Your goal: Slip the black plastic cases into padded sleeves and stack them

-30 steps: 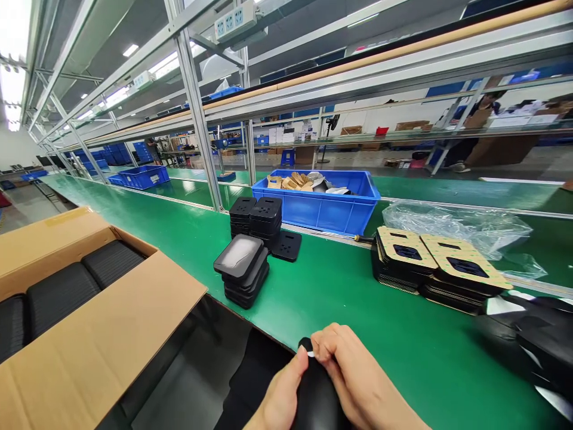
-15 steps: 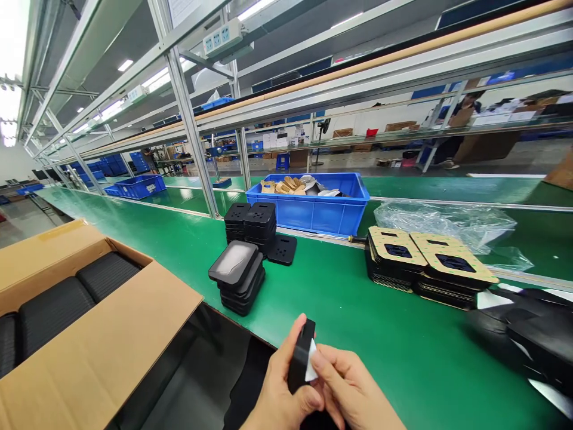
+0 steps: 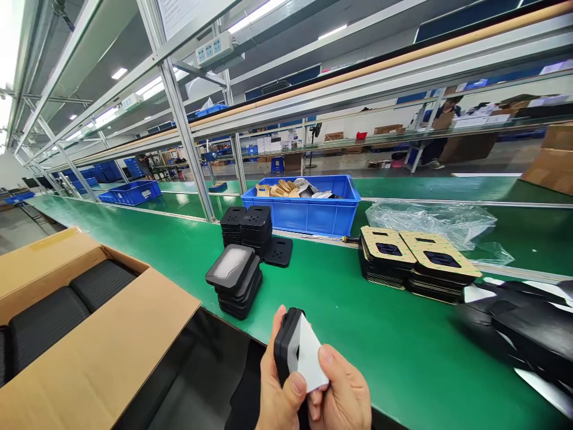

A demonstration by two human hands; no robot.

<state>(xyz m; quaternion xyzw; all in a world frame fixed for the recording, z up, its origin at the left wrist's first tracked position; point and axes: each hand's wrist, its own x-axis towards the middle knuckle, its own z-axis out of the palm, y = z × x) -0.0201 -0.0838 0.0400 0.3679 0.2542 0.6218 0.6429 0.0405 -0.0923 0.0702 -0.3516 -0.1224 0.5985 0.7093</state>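
My left hand [image 3: 275, 397] is closed around the edges of a thick black rectangular case [image 3: 283, 346], held tilted over the bench's front edge. Between the thumb and fingers of my right hand [image 3: 347, 388] is a white sheet [image 3: 312, 361], partly lifted off the case's face. Just beyond sits a short stack of similar black cases [image 3: 239, 298], with a glossy panel [image 3: 230, 266] facing up on top. Behind it rise stacks of thin black plates [image 3: 256, 220], and one loose plate [image 3: 279, 252] lies flat beside them.
A blue bin [image 3: 308, 215] holds brown and white scraps. On the right are black frames with cream adhesive faces [image 3: 441, 258], clear plastic film [image 3: 430, 221] and a dark blurred heap [image 3: 528, 322]. An open carton [image 3: 134, 322] of black ribbed pieces stands left.
The black case has turned so its face shows more. My right hand has drawn the white sheet further away, exposing a larger triangle of it. The camera view has shifted slightly.
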